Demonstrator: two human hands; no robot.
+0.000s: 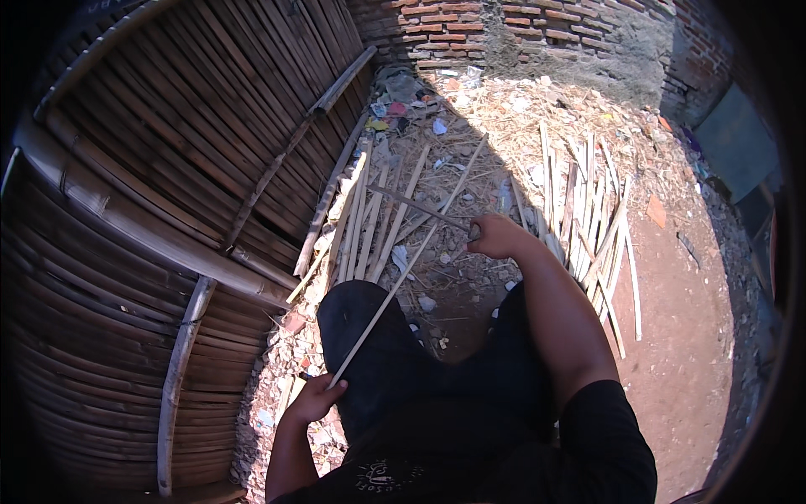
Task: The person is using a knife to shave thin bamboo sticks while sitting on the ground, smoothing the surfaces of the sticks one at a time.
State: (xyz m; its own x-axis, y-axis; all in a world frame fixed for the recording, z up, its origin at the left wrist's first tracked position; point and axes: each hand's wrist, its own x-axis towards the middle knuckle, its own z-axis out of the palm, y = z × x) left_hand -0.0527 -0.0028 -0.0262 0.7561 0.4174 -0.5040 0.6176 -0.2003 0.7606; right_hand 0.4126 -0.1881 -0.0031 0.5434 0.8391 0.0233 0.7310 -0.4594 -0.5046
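Near my left thigh, my left hand (314, 399) is closed round the lower end of a long, thin bamboo strip (379, 310). The strip slants up across my left leg and away to the right, over the littered ground. My right hand (497, 236) grips the handle of a long-bladed knife (413, 203), which points left. Its blade crosses the strip beyond my knees; whether the two touch, I cannot tell. Most of the handle is hidden in my fist. Several bamboo strips (359, 228) lie past my left knee.
Another loose pile of bamboo strips (594, 220) lies to the right of my right forearm. A bamboo slat wall (168, 126) rises close on the left. At the far end stands a brick wall (453, 34), with shavings and rubbish (403, 109) before it.
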